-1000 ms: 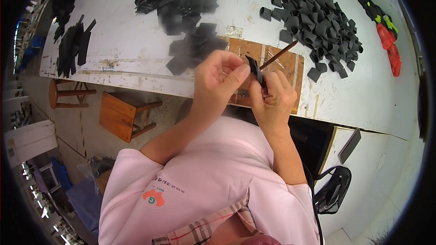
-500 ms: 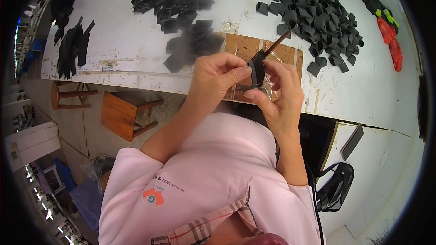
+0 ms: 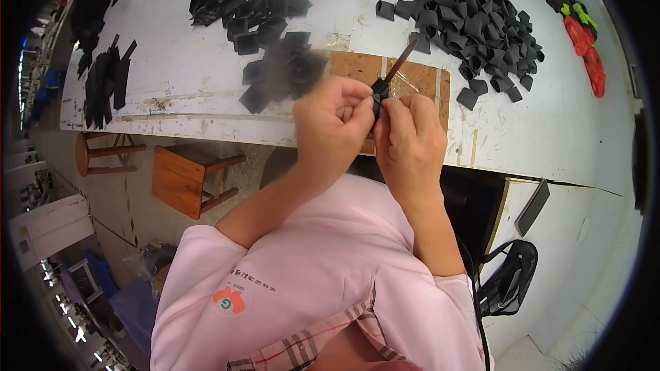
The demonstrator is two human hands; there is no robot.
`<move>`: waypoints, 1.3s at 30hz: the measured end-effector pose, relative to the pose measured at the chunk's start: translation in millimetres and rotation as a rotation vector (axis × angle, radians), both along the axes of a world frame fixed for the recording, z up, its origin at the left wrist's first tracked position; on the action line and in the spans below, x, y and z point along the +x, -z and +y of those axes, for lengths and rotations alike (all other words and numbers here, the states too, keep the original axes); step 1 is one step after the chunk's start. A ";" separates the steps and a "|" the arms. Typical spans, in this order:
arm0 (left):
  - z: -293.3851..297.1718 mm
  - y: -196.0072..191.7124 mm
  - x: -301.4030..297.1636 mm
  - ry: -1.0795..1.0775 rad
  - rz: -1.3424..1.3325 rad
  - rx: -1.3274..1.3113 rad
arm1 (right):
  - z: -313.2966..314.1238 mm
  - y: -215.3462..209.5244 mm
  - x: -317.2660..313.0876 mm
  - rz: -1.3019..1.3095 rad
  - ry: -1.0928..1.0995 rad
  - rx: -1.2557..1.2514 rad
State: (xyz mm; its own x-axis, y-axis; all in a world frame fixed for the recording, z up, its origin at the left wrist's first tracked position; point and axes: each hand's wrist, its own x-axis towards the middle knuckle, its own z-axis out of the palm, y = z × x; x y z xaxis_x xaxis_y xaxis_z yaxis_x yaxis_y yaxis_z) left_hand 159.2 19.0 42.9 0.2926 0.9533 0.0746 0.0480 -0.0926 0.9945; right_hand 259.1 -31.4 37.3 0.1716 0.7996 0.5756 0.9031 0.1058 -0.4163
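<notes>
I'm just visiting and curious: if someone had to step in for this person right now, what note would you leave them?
Left hand and right hand: both pinch one small black piece above the table edge, a thin brown stick poking up from it.
Flat black pieces are heaped at left, black loops at right, and a brown board lies under the hands.
How far this piece has got can't be told; many flat pieces remain.

Wooden stool, red-green gloves
</notes>
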 end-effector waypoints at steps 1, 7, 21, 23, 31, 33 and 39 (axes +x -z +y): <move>2.8 -2.0 2.9 -0.027 -0.126 -0.175 | 1.1 3.9 1.4 -0.001 0.003 0.002; 12.8 -1.7 -10.5 0.442 -0.769 -0.891 | -0.9 -1.5 21.5 1.306 -0.148 -0.261; 50.5 -30.2 1.3 0.900 -1.319 -1.130 | 40.3 -54.7 46.0 1.418 -0.497 -0.275; 56.4 -18.7 1.3 0.867 -1.321 -1.161 | 53.8 -36.4 56.5 1.407 -0.572 -0.407; 59.9 -7.6 0.5 0.591 -1.084 -1.148 | 49.8 -33.7 55.2 1.390 -0.601 -0.370; 52.3 -6.5 1.0 0.584 -1.100 -1.121 | 49.6 -13.4 52.7 1.474 -0.623 -0.366; 42.2 -19.5 9.8 0.259 -0.461 -0.314 | 50.5 -27.4 56.9 1.035 -0.406 -0.286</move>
